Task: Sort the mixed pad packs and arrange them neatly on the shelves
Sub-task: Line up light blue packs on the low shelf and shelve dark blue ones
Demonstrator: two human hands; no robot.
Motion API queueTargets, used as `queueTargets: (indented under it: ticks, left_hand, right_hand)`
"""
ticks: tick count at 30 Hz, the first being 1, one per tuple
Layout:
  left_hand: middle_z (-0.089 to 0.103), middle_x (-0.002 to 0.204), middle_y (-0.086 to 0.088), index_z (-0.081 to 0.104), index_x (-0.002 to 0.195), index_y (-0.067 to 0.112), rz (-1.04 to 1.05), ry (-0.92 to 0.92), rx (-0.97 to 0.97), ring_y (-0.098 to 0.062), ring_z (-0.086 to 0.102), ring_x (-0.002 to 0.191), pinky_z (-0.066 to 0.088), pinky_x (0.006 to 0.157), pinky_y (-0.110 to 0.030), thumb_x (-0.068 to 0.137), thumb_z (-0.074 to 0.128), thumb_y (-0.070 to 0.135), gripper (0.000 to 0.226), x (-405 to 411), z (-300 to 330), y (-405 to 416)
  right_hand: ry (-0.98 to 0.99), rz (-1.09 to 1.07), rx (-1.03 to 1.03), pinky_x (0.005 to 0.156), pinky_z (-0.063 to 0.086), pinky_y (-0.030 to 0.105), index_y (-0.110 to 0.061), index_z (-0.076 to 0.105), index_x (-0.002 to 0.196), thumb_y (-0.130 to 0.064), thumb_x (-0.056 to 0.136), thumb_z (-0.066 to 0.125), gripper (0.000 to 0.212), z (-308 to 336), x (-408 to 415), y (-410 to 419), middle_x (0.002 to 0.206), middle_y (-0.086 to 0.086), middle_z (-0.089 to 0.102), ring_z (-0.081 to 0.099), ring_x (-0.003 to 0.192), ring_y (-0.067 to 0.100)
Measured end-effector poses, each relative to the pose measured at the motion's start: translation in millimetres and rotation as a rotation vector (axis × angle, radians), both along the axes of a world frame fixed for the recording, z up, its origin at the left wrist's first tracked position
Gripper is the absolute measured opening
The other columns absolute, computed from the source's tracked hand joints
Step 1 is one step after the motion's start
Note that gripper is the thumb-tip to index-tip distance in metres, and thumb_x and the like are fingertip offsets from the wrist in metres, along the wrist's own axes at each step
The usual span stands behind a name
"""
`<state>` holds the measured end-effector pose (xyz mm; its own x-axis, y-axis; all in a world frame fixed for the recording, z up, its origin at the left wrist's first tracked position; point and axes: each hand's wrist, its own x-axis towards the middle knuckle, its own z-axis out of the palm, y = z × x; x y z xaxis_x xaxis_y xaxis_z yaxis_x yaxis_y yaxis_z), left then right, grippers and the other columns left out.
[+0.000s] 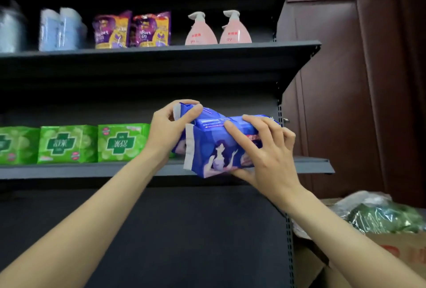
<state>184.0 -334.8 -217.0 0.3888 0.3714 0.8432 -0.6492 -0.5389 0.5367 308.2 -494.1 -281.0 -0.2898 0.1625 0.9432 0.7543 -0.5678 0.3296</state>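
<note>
Two blue pad packs sit at the right end of the middle shelf. My right hand grips the nearer blue pack, thumb under its bottom edge and fingers over its top. My left hand pinches the top corner of the farther blue pack just behind it. To the left, three green pad packs stand in a row along the same shelf, touching side by side. On the top shelf two purple-and-yellow packs stand upright.
The top shelf also carries two pink pump bottles, pale blue packs and a grey item at far left. A cardboard box holding plastic-wrapped goods sits at lower right. A dark wooden door flanks the rack.
</note>
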Motion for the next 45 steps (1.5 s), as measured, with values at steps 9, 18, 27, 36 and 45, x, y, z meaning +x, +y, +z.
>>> queueTargets:
  ticks: [9,18,27,36,45]
  left_hand:
    - [0.068,0.094,-0.003,0.068,0.087,0.023,0.055,0.169,-0.077,-0.015,0.064,0.083,0.053,0.067,-0.027,0.093,0.06,0.024,0.01,73.7,6.7,53.6]
    - [0.074,0.085,0.004,0.069,0.091,0.02,-0.082,0.577,0.222,-0.011,0.07,0.08,0.047,0.075,-0.025,0.079,0.057,0.066,0.049,73.6,9.2,69.7]
    - [0.062,0.111,0.0,0.062,0.103,0.019,0.2,0.467,0.421,-0.012,0.066,0.094,0.055,0.077,-0.027,0.061,0.088,0.038,0.054,101.8,8.6,105.3]
    - [0.048,0.127,0.001,0.048,0.127,0.029,0.936,0.365,0.927,-0.022,0.042,0.119,0.037,0.093,-0.033,0.074,0.074,0.043,0.061,132.6,8.0,118.4]
    - [0.051,0.132,0.001,0.053,0.129,0.033,1.111,0.676,1.042,-0.022,0.044,0.122,0.032,0.098,-0.034,0.093,0.049,0.043,0.037,160.5,7.7,128.5]
  right_hand:
    - [0.125,-0.189,-0.224,0.086,0.028,0.042,-0.037,0.038,0.14,-0.061,0.063,0.074,0.089,32.8,44.0,38.1,0.13,0.009,0.052,0.041,0.118,0.027]
    - [0.277,-0.172,-0.449,0.091,0.028,0.032,-0.035,0.007,0.151,-0.083,0.071,0.016,0.094,52.7,71.4,65.7,0.134,0.004,0.039,0.035,0.122,0.021]
    - [0.386,-0.033,-0.569,0.101,0.024,0.035,-0.036,0.022,0.146,-0.04,0.089,0.056,0.067,65.8,79.6,71.8,0.138,-0.004,0.042,0.035,0.125,0.019]
    - [0.446,-0.175,-0.722,0.084,0.043,0.034,-0.031,0.037,0.137,-0.017,0.091,0.056,0.052,83.0,110.9,120.8,0.127,0.007,0.044,0.047,0.109,0.025]
    - [0.599,-0.215,-0.867,0.115,0.02,0.035,-0.025,0.046,0.14,-0.028,0.1,0.044,0.041,85.0,141.3,150.9,0.156,0.006,0.014,0.017,0.142,0.026]
